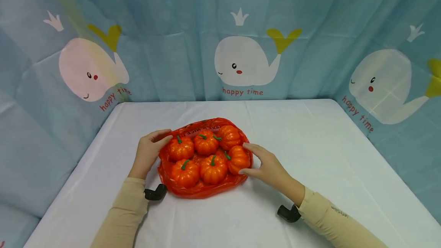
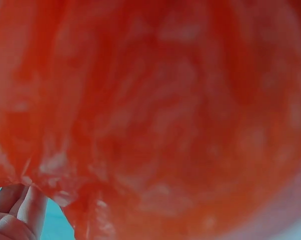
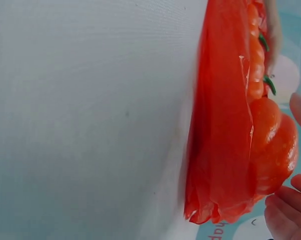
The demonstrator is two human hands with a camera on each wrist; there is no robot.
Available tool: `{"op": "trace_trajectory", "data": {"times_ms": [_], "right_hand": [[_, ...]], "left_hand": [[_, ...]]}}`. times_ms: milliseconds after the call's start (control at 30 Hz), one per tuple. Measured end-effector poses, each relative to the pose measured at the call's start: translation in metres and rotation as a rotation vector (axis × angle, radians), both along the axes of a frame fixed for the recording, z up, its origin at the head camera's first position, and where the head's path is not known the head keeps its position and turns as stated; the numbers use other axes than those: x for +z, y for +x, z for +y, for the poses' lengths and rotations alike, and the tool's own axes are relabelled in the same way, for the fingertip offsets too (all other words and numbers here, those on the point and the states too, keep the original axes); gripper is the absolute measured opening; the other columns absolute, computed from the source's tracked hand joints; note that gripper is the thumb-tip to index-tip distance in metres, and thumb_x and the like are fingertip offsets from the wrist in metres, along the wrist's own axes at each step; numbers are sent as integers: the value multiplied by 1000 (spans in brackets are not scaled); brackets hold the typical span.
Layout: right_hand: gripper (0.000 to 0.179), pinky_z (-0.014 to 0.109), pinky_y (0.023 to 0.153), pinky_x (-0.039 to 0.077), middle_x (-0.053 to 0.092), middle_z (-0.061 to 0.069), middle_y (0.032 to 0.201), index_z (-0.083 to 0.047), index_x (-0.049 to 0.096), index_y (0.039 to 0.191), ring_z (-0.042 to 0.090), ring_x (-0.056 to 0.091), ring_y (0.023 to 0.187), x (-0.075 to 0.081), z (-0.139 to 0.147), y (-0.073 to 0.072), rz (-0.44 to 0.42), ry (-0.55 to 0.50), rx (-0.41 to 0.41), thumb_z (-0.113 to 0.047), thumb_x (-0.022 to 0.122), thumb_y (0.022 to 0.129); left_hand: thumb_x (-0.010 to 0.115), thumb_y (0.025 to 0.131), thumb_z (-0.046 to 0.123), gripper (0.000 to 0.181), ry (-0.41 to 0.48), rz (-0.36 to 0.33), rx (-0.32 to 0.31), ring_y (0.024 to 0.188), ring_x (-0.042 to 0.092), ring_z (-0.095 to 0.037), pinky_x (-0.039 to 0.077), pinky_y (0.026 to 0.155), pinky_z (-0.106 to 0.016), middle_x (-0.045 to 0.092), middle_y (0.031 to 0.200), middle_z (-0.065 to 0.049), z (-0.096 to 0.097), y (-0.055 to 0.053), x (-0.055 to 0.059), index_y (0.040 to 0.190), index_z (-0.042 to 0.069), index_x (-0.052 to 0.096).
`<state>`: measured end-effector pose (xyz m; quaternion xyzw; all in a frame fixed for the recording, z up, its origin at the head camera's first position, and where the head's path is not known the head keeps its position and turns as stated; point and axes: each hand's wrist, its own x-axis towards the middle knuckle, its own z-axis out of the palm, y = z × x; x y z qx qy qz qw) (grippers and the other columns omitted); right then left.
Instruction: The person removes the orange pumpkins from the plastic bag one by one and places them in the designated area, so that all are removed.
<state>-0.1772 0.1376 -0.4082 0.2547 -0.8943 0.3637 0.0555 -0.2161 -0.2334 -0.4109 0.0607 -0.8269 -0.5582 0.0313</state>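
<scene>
Several small orange pumpkins [image 1: 213, 169] with green stems sit in a red plastic bag [image 1: 203, 193], its mouth spread wide and its rim folded down around them. My left hand [image 1: 149, 151] is at the bag's upper left edge, fingertips right by the far-left pumpkin [image 1: 181, 148]. Red plastic fills most of the left wrist view, with some left fingers low in the corner. On the other side, my right hand [image 1: 267, 165] has thumb and fingers spread either side of the rightmost pumpkin [image 1: 239, 160]. In the right wrist view its fingertips [image 3: 285, 197] overlap that pumpkin's edge.
The bag rests on a white-covered table [image 1: 303, 133]. Behind and at both sides hangs a blue curtain [image 1: 172, 68] printed with whales. A black wrist mount [image 1: 155, 193] sticks out from the left sleeve, another black mount [image 1: 288, 213] from the right.
</scene>
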Motion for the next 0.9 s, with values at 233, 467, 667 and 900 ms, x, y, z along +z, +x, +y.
{"op": "trace_trajectory", "data": {"times_ms": [233, 467, 667, 900], "right_hand": [[76, 49, 105, 47, 57, 13, 143, -6, 54, 141, 34, 52, 134, -4, -2, -1, -15, 5, 18, -26, 87, 75], [77, 50, 105, 47, 55, 14, 145, -4, 54, 141, 35, 51, 135, -1, -7, -2, -14, 17, 28, -22, 87, 75], [77, 49, 106, 46, 53, 15, 146, -2, 53, 140, 36, 50, 136, 2, -13, -3, -10, 29, 44, -19, 88, 74], [81, 53, 106, 46, 51, 17, 148, 0, 50, 143, 39, 48, 136, 3, -19, -2, -52, 92, 18, -19, 88, 74]], "left_hand": [[65, 94, 48, 52, 5, 9, 11, 125, 53, -19, 45, 85, -6, 63, 134, -12, 2, 2, -2, 131, 11, 66], [64, 95, 48, 50, -9, 8, 9, 125, 53, -19, 46, 86, -8, 64, 133, -10, -2, -1, -4, 130, 12, 66], [62, 95, 49, 52, -9, 20, 13, 123, 53, -19, 47, 85, -7, 64, 133, -10, -2, -1, -5, 130, 11, 66], [62, 94, 50, 53, -11, 23, 10, 121, 53, -18, 47, 85, -7, 64, 132, -10, -2, 0, -6, 130, 11, 66]]}}
